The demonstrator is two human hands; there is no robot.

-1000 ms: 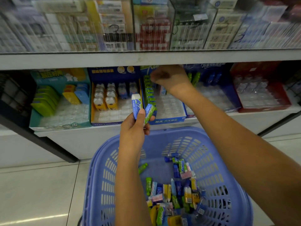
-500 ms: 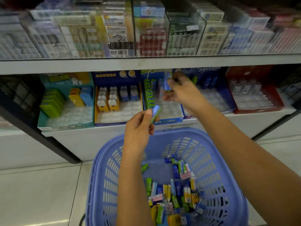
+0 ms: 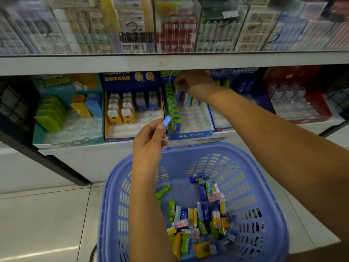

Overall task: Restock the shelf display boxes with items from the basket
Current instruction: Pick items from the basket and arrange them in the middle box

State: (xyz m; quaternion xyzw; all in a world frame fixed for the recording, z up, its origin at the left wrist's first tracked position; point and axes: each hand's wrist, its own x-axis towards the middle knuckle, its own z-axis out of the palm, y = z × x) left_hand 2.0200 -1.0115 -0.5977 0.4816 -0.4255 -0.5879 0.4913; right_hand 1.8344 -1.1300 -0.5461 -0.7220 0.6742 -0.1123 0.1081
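Pinches blue packet (image 3: 167, 121) in left grip (image 3: 149, 142), 7 o'clock of display box (image 3: 190, 135); risks dropping outside basket (image 3: 243, 178). Curls right grip (image 3: 196, 84) at box's 12 o'clock, hold unclear; risks toppling green row (image 3: 172, 108).

Five display boxes line the lower shelf (image 3: 79, 151): one teal box (image 3: 69, 143), one blue-and-yellow box (image 3: 120, 138), one middle blue box (image 3: 190, 135), one further blue box (image 3: 243, 72) and one red box (image 3: 309, 118). One basket (image 3: 190, 148) holds a heap of small packets (image 3: 205, 222), too many to count. Two hands show, left hand (image 3: 149, 140) and right hand (image 3: 194, 83); the left pinches one blue packet (image 3: 167, 121).
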